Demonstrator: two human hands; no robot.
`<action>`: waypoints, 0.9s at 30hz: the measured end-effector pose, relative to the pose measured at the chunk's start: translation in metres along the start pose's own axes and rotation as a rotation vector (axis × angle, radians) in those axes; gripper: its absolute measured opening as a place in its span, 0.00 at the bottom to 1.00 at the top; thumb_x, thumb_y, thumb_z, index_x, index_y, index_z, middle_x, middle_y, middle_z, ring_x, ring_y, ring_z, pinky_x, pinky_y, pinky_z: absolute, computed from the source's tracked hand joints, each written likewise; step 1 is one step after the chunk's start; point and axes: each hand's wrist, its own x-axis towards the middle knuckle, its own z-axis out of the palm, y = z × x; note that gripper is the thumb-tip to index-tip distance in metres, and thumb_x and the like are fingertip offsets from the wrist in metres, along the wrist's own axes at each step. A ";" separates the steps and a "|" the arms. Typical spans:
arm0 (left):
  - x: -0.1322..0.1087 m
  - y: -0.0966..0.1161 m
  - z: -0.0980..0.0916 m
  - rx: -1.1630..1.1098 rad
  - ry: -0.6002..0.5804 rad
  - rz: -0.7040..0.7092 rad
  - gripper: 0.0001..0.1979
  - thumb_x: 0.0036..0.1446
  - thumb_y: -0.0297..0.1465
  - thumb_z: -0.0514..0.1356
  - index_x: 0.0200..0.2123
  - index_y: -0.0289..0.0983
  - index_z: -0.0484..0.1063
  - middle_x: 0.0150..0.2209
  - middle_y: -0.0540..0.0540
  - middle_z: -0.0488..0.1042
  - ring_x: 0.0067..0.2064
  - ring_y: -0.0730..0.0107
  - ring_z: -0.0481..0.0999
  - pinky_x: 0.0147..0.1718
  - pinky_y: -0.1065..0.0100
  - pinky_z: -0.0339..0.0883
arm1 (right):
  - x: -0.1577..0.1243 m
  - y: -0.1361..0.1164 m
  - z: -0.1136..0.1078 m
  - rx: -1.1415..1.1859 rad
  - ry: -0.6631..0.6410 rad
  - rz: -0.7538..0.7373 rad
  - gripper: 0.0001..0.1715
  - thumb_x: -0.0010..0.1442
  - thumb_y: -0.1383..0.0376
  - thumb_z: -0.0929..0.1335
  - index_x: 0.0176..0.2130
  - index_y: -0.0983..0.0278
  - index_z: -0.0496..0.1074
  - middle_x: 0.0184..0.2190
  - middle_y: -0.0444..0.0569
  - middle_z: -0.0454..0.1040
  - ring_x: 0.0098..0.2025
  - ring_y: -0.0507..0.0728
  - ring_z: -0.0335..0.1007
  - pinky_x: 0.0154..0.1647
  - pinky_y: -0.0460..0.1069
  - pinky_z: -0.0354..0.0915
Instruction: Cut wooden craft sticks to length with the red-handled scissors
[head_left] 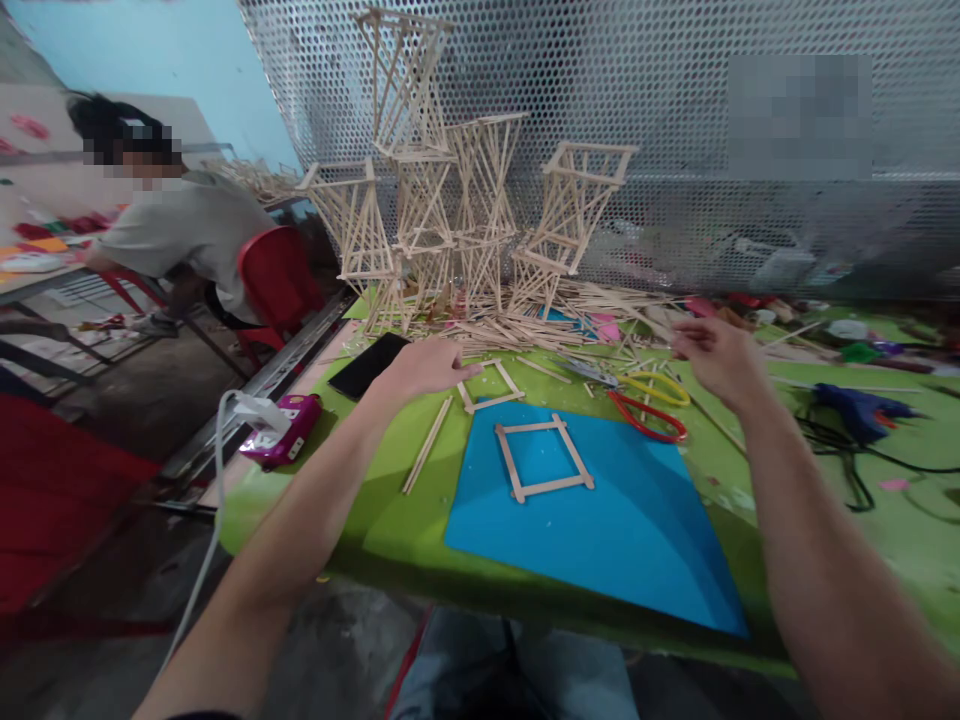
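My left hand [429,366] hovers beside a small square of wooden sticks [495,404] at the middle of the table. Its thumb stands apart from the fingers, and I see nothing held. At the right edge of the stick pile [510,330] is my right hand [716,362], its fingers curled together; whatever they pinch is blurred against the sticks. A larger square of craft sticks [551,489] lies flat on a blue sheet [600,540]. Scissors with red and yellow handles [645,430] lie between the sheet and my right hand.
Stick towers [424,200] rise behind the pile, before a perforated metal panel [675,120]. On the left lie a phone [367,366], a purple power box [281,432] and two thin sticks [427,445]. A blue glue gun [859,412] lies right. A person [202,225] sits at far left.
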 end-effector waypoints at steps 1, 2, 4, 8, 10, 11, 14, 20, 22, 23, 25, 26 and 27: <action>0.001 0.001 0.001 -0.003 0.032 0.010 0.29 0.65 0.59 0.54 0.33 0.39 0.75 0.35 0.43 0.81 0.32 0.62 0.77 0.27 0.66 0.60 | -0.001 -0.003 0.006 0.032 -0.023 -0.030 0.16 0.64 0.69 0.71 0.51 0.70 0.80 0.40 0.61 0.83 0.34 0.53 0.77 0.39 0.49 0.66; 0.002 0.003 0.003 -0.004 0.054 0.020 0.29 0.65 0.58 0.54 0.33 0.38 0.75 0.36 0.43 0.82 0.32 0.62 0.78 0.28 0.67 0.61 | -0.001 -0.005 0.010 0.053 -0.040 -0.051 0.15 0.63 0.68 0.72 0.49 0.68 0.81 0.39 0.59 0.84 0.35 0.53 0.77 0.40 0.49 0.66; 0.004 0.008 0.005 -0.008 0.096 0.040 0.28 0.66 0.57 0.54 0.32 0.38 0.75 0.35 0.45 0.82 0.32 0.64 0.78 0.28 0.67 0.61 | -0.002 -0.009 0.016 0.078 -0.034 -0.074 0.13 0.61 0.67 0.74 0.46 0.68 0.83 0.38 0.59 0.84 0.36 0.55 0.77 0.42 0.51 0.67; 0.005 0.019 0.013 -0.022 0.252 0.108 0.25 0.69 0.53 0.54 0.33 0.39 0.76 0.32 0.47 0.81 0.31 0.65 0.78 0.30 0.68 0.63 | -0.008 -0.025 0.017 0.153 0.008 -0.132 0.16 0.64 0.66 0.72 0.50 0.69 0.81 0.39 0.61 0.84 0.37 0.57 0.80 0.43 0.51 0.71; 0.005 0.026 0.017 -0.040 0.371 0.186 0.21 0.71 0.49 0.54 0.38 0.39 0.77 0.34 0.47 0.82 0.34 0.65 0.79 0.34 0.67 0.67 | -0.015 -0.040 0.016 0.199 -0.016 -0.186 0.16 0.66 0.64 0.72 0.52 0.67 0.81 0.41 0.58 0.84 0.36 0.57 0.81 0.42 0.51 0.73; 0.005 0.029 0.020 -0.046 0.450 0.239 0.20 0.71 0.47 0.54 0.42 0.39 0.77 0.37 0.46 0.83 0.38 0.64 0.80 0.38 0.66 0.70 | -0.020 -0.049 0.016 0.216 -0.035 -0.219 0.16 0.65 0.62 0.72 0.51 0.65 0.81 0.41 0.56 0.84 0.35 0.56 0.81 0.42 0.51 0.74; 0.004 0.039 0.024 -0.012 0.681 0.397 0.21 0.72 0.45 0.54 0.54 0.36 0.75 0.53 0.40 0.81 0.55 0.58 0.78 0.55 0.59 0.69 | -0.037 -0.079 0.018 0.238 -0.077 -0.340 0.13 0.64 0.58 0.74 0.47 0.60 0.82 0.40 0.49 0.84 0.37 0.58 0.82 0.44 0.52 0.75; 0.002 0.051 0.031 0.100 0.693 0.526 0.22 0.71 0.44 0.58 0.59 0.38 0.75 0.56 0.40 0.81 0.59 0.57 0.77 0.59 0.56 0.68 | -0.072 -0.130 0.023 0.282 -0.080 -0.560 0.09 0.67 0.56 0.72 0.42 0.57 0.81 0.39 0.45 0.84 0.41 0.57 0.82 0.45 0.51 0.75; 0.003 0.049 0.033 0.096 0.691 0.543 0.15 0.73 0.39 0.56 0.52 0.41 0.80 0.49 0.44 0.84 0.54 0.62 0.82 0.54 0.61 0.72 | -0.076 -0.135 0.025 0.306 -0.054 -0.585 0.09 0.67 0.56 0.72 0.42 0.57 0.81 0.39 0.45 0.84 0.41 0.57 0.82 0.45 0.50 0.75; 0.003 0.047 0.033 0.084 0.699 0.542 0.14 0.73 0.38 0.56 0.48 0.41 0.82 0.47 0.46 0.85 0.50 0.64 0.83 0.50 0.63 0.73 | -0.077 -0.134 0.026 0.306 -0.033 -0.592 0.09 0.67 0.56 0.73 0.43 0.57 0.81 0.39 0.45 0.84 0.41 0.57 0.82 0.45 0.50 0.75; 0.005 0.043 0.033 0.050 0.712 0.528 0.15 0.74 0.38 0.55 0.45 0.41 0.83 0.44 0.47 0.86 0.46 0.67 0.85 0.41 0.67 0.74 | -0.075 -0.130 0.027 0.291 0.002 -0.601 0.10 0.65 0.56 0.74 0.44 0.58 0.81 0.40 0.46 0.84 0.41 0.57 0.82 0.44 0.51 0.75; 0.005 0.041 0.033 0.033 0.709 0.519 0.16 0.74 0.38 0.55 0.46 0.41 0.83 0.44 0.48 0.86 0.45 0.68 0.85 0.37 0.69 0.73 | -0.074 -0.127 0.028 0.282 0.014 -0.602 0.10 0.65 0.56 0.74 0.44 0.58 0.81 0.40 0.46 0.84 0.40 0.57 0.81 0.44 0.51 0.75; 0.005 0.039 0.033 0.021 0.692 0.508 0.17 0.74 0.39 0.55 0.47 0.42 0.83 0.45 0.48 0.86 0.44 0.68 0.86 0.35 0.70 0.72 | -0.072 -0.125 0.028 0.270 0.018 -0.597 0.11 0.66 0.56 0.73 0.44 0.58 0.81 0.40 0.47 0.84 0.40 0.58 0.81 0.44 0.51 0.75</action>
